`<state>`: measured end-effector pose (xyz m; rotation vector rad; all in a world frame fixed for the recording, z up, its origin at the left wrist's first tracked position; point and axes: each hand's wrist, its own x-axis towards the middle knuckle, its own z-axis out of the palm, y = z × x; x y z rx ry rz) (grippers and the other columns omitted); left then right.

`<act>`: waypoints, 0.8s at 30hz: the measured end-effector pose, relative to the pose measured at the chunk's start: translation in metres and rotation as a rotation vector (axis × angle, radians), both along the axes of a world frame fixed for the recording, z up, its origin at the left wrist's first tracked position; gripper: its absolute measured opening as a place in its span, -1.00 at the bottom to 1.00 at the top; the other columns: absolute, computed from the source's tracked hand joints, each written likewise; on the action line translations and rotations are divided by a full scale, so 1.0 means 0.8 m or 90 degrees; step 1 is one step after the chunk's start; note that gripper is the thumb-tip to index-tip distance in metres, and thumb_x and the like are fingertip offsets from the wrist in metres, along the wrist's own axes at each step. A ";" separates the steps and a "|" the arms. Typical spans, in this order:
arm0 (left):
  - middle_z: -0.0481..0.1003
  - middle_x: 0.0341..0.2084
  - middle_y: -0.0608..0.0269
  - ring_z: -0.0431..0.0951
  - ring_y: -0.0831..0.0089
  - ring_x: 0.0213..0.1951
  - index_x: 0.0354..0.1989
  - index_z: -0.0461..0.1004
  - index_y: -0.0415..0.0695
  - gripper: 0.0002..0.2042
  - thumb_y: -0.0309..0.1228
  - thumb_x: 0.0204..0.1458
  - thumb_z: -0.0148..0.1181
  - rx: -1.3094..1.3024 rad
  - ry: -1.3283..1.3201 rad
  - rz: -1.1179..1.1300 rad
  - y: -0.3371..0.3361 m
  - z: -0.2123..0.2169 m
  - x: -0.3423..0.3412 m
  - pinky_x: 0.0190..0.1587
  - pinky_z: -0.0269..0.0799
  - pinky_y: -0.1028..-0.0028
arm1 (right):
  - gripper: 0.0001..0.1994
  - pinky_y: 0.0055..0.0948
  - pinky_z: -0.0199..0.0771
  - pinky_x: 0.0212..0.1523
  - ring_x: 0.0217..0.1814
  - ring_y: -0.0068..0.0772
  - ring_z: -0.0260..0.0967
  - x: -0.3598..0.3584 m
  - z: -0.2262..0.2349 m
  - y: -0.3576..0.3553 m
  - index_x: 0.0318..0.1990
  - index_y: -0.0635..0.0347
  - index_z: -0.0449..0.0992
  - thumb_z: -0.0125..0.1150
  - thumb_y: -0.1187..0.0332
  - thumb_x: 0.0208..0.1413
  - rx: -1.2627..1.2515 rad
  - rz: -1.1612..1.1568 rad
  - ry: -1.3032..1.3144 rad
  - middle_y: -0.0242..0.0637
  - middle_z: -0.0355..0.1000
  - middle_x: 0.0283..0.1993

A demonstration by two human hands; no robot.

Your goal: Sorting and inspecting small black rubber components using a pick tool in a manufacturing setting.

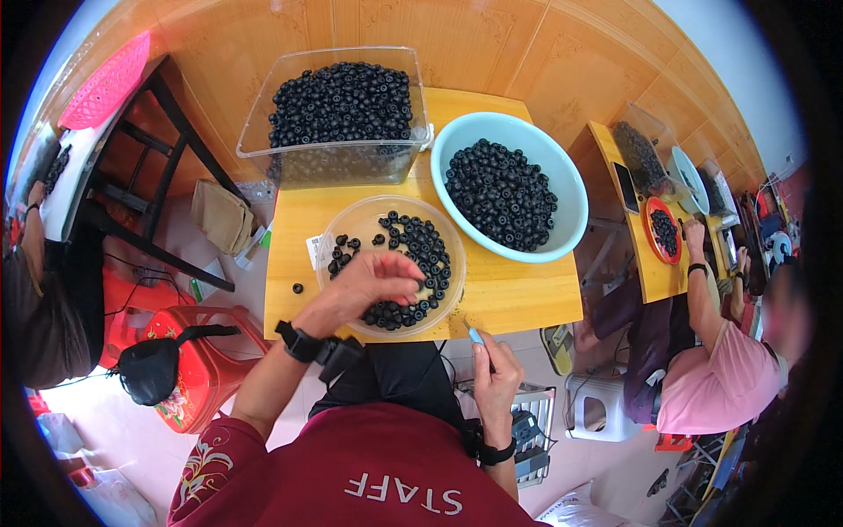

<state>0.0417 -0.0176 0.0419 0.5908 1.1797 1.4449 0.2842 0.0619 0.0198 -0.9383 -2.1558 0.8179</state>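
My left hand [376, 283] is over a shallow round clear plastic tub [356, 218], thumb and fingers pinched on a small black ring-shaped part. Similar black parts [427, 246] lie in the tub, mostly along its right and lower sides. At the table's front edge, my right hand [497, 378] is closed around a slim tool with a light blue handle [476, 336]. Its thin tip points up toward the table and is too small to make out. Dark crumbs lie on the wood beside that tip.
Behind the tub stand a clear bin [342, 160] heaped with black parts and a light blue basin [571, 198] holding more. One loose part [298, 288] lies on the wooden table [518, 294]. A red stool [189, 369] is at left; a person in pink [716, 378] works at right.
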 end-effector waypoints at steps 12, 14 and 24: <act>0.53 -0.35 0.28 0.55 0.56 -0.34 -0.14 0.49 -0.22 -0.80 -0.57 0.04 0.16 0.126 -0.413 0.013 -0.009 -0.026 0.071 -0.21 0.50 0.60 | -0.79 -0.34 0.22 -0.57 -0.61 -0.24 0.25 -0.023 0.036 -0.015 -0.19 0.27 0.55 0.26 0.48 -0.04 0.071 0.105 0.060 -0.19 0.32 -0.57; 0.52 -0.37 0.28 0.56 0.55 -0.35 -0.14 0.47 -0.23 -0.80 -0.57 0.04 0.17 0.128 -0.411 0.003 -0.010 -0.027 0.071 -0.22 0.51 0.62 | -0.78 -0.33 0.23 -0.57 -0.60 -0.22 0.26 -0.022 0.033 -0.017 -0.18 0.26 0.55 0.27 0.48 -0.04 0.055 0.090 0.057 -0.19 0.31 -0.57; 0.52 -0.42 0.30 0.57 0.54 -0.38 -0.26 0.44 -0.18 -0.87 -0.54 0.02 0.22 0.125 -0.404 0.003 -0.010 -0.026 0.071 -0.28 0.52 0.64 | -0.77 -0.34 0.21 -0.58 -0.62 -0.26 0.23 -0.022 0.034 -0.016 -0.17 0.26 0.55 0.27 0.49 -0.04 0.061 0.087 0.046 -0.20 0.27 -0.59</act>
